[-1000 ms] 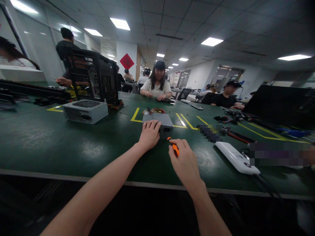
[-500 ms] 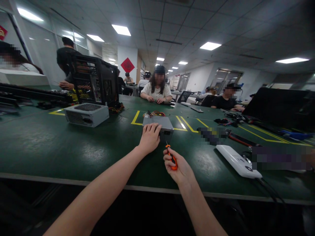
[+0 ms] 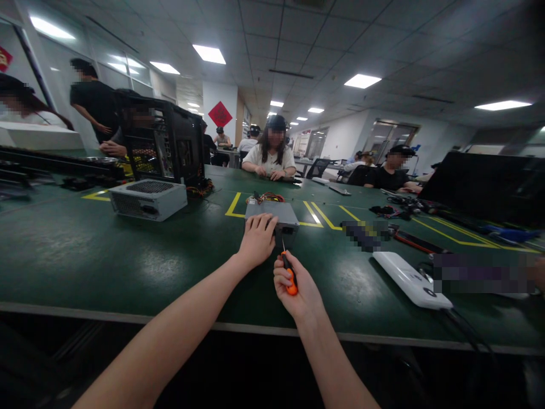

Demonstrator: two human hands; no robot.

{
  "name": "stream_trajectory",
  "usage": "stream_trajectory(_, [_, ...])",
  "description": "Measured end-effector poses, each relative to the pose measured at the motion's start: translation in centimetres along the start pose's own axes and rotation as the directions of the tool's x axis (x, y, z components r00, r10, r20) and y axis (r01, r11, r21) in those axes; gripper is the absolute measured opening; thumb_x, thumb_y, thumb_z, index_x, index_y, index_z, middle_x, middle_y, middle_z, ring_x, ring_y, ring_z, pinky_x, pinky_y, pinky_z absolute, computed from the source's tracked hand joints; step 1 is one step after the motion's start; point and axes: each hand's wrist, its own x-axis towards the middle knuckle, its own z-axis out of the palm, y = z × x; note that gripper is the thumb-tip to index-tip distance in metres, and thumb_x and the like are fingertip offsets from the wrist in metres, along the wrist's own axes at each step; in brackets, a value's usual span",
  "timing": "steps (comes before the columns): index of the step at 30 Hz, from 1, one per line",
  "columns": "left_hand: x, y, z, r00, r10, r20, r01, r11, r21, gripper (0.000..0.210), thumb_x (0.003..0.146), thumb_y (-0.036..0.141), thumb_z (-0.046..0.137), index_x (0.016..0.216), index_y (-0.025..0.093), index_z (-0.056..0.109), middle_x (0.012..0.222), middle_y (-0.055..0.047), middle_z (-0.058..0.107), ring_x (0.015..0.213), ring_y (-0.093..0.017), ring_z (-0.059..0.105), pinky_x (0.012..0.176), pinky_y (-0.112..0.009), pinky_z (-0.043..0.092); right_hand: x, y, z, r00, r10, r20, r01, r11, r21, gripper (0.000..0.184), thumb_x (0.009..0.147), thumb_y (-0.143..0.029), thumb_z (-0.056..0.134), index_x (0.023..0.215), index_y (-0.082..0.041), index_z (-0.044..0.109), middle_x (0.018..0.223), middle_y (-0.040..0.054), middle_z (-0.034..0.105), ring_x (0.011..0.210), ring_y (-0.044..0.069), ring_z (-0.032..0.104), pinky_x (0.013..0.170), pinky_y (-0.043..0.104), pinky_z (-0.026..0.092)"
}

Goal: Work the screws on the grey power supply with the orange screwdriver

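Observation:
A grey computer power supply [image 3: 283, 213] sits on the green table in front of me, its bundle of coloured cables [image 3: 269, 197] at the far side. My left hand [image 3: 258, 241] lies on its top left part, fingers stretched out over the metal and the thumb not plainly seen. My right hand [image 3: 296, 284] is closed around the handle of an orange and black screwdriver [image 3: 290, 278]. The thin shaft points up and away toward the near face of the power supply, left of its socket. Whether the tip touches a screw is too small to tell.
A second power supply [image 3: 149, 200] stands to the left, before an open black computer case [image 3: 164, 139]. On the right lie a white power bank-like device [image 3: 411, 281] with cables and a dark monitor [image 3: 489, 193]. A co-worker [image 3: 270, 153] sits opposite.
My right hand has shifted slightly left with the screwdriver, which now stands more upright in view and shows its handle turned. My left hand stays on the power supply. A person at the back left has moved left.

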Motion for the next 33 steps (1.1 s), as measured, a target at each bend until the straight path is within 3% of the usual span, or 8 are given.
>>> stream_trajectory(4, [-0.03, 0.06, -0.10, 1.000, 0.001, -0.002, -0.001, 1.000, -0.003, 0.045, 0.080, 0.020, 0.047, 0.125, 0.017, 0.045, 0.127, -0.010, 0.048, 0.118, -0.026, 0.039, 0.103, -0.042, 0.027, 0.02, -0.07, -0.11, 1.000, -0.005, -0.027, 0.005, 1.000, 0.005, 0.017, 0.091, -0.015, 0.038, 0.076, -0.012, 0.045, 0.059, -0.0058, 0.042, 0.035, -0.003, 0.032, 0.029, 0.006, 0.027])
stream_trajectory(11, [-0.02, 0.03, -0.02, 1.000, 0.002, 0.001, -0.002, 1.000, -0.005, 0.045, 0.080, 0.020, 0.047, 0.124, 0.017, 0.045, 0.127, -0.011, 0.047, 0.118, -0.026, 0.038, 0.103, -0.043, 0.026, -0.11, -0.40, -0.45, 0.999, 0.026, 0.046, -0.023, 0.997, -0.069, 0.026, 0.095, -0.025, 0.031, 0.092, -0.009, 0.051, 0.059, -0.0051, 0.042, 0.037, 0.000, 0.036, 0.031, 0.007, 0.031])
stream_trajectory(17, [-0.07, 0.17, -0.23, 1.000, 0.000, -0.005, 0.000, 1.000, -0.006, 0.045, 0.079, 0.019, 0.046, 0.125, 0.018, 0.045, 0.128, -0.011, 0.047, 0.119, -0.026, 0.038, 0.103, -0.043, 0.026, 0.01, -0.48, -0.55, 1.000, -0.020, 0.016, 0.021, 0.998, -0.058, 0.017, 0.091, -0.017, 0.038, 0.078, -0.012, 0.047, 0.063, -0.0034, 0.045, 0.037, -0.002, 0.035, 0.030, 0.006, 0.028])
stream_trajectory(25, [-0.05, 0.12, -0.08, 1.000, 0.009, 0.001, -0.009, 1.000, -0.002, 0.044, 0.080, 0.020, 0.046, 0.125, 0.017, 0.045, 0.128, -0.011, 0.047, 0.119, -0.026, 0.038, 0.102, -0.043, 0.026, -0.10, -0.64, -0.75, 0.997, 0.053, 0.063, -0.047, 0.995, -0.088, 0.025, 0.094, -0.025, 0.031, 0.092, -0.010, 0.051, 0.060, -0.0039, 0.045, 0.037, 0.000, 0.037, 0.031, 0.007, 0.032])
stream_trajectory(29, [-0.06, 0.15, -0.13, 1.000, -0.006, 0.002, 0.006, 1.000, -0.007, 0.044, 0.080, 0.020, 0.046, 0.124, 0.018, 0.046, 0.128, -0.011, 0.047, 0.119, -0.026, 0.038, 0.102, -0.042, 0.027, -0.02, -0.36, -0.56, 1.000, 0.023, 0.012, -0.022, 0.998, -0.063, 0.019, 0.092, -0.022, 0.037, 0.082, -0.011, 0.048, 0.064, -0.0025, 0.046, 0.037, -0.002, 0.033, 0.029, 0.006, 0.026])
stream_trajectory(33, [-0.11, 0.12, -0.11, 1.000, -0.001, 0.006, 0.001, 1.000, -0.010, 0.045, 0.080, 0.019, 0.046, 0.125, 0.017, 0.045, 0.128, -0.010, 0.047, 0.119, -0.025, 0.037, 0.103, -0.042, 0.026, -0.05, -0.20, -0.55, 1.000, 0.015, 0.009, -0.014, 0.998, -0.065, 0.019, 0.093, -0.020, 0.036, 0.081, -0.011, 0.048, 0.064, -0.0023, 0.047, 0.039, -0.001, 0.037, 0.032, 0.006, 0.031])
